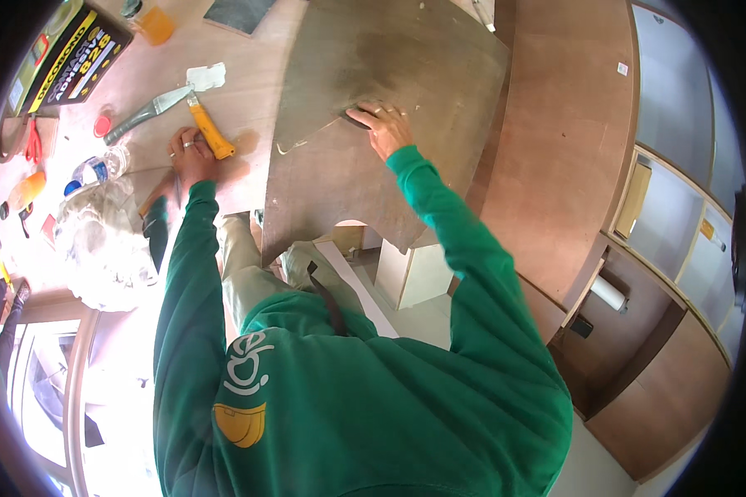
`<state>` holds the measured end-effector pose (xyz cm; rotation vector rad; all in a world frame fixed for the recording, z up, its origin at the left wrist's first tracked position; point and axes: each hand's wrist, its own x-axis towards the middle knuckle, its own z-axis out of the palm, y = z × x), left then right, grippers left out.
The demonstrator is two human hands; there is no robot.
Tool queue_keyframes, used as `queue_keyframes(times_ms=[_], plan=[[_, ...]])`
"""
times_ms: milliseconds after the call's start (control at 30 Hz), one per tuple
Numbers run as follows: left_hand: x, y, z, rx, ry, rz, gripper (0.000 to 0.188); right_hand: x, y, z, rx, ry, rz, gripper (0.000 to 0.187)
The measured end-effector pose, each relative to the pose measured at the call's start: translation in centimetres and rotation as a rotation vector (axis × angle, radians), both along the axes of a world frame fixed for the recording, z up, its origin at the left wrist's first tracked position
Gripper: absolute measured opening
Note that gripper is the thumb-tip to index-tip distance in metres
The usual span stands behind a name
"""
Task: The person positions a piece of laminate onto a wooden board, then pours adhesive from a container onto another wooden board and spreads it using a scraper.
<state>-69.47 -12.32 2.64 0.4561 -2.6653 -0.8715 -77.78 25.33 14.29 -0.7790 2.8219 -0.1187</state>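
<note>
My right hand (388, 127) presses down on a large brown panel (323, 190), its fingers closed over a small dark flat piece (356, 121). Only that piece's edge shows, so its kind is unclear. Dark smears mark the panel's surface beyond the hand. My left hand (192, 156) rests on the pale tabletop (249, 83) with curled fingers; whatever may be under them is hidden. Right beside it lies a yellow-handled tool (211, 128), and a putty knife with a grey handle (145, 114) lies just past the fingers.
At the left stand a black and yellow box (79, 58), a jar of orange liquid (151, 23) and a plastic bottle (99, 170) beside a crumpled clear bag (99, 240). Red-handled scissors (33, 142) lie farther left. Wooden shelving (655, 199) stands at the right.
</note>
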Motion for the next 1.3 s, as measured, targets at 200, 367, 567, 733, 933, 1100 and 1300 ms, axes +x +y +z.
queue_keyframes(times_ms=[200, 367, 567, 733, 933, 1100, 1300], plan=[[-0.1, 0.2, 0.8, -0.048, 0.003, -0.004, 0.021, 1.0, 7.6, -0.5, 0.099, -0.158, 0.174, 0.067], [0.1, -0.2, -0.1, -0.074, -0.005, -0.013, 0.021, 6.2, 15.3, 0.8, 0.196, -0.253, 0.003, 0.073], [0.1, 0.3, 0.0, -0.125, -0.001, 0.018, 0.021, 14.2, 21.5, 0.6, 0.2, -0.205, -0.245, 0.078], [0.2, -0.1, -1.3, -0.108, -0.01, 0.01, 0.02, 20.7, 22.6, -1.1, 0.124, -0.119, -0.536, 0.069], [-0.1, 0.4, -0.3, -0.152, -0.012, -0.011, 0.019, 20.7, 21.7, -0.7, 0.215, -0.197, -0.943, 0.052], [0.2, -0.5, -1.1, -0.166, 0.006, -0.033, 0.019, 16.7, 17.2, -1.7, 0.411, -0.247, -1.098, 0.035], [-0.2, 0.2, -0.1, -0.125, 0.009, -0.027, 0.02, 13.7, 8.8, -4.7, 0.482, -0.266, -0.939, 0.052]])
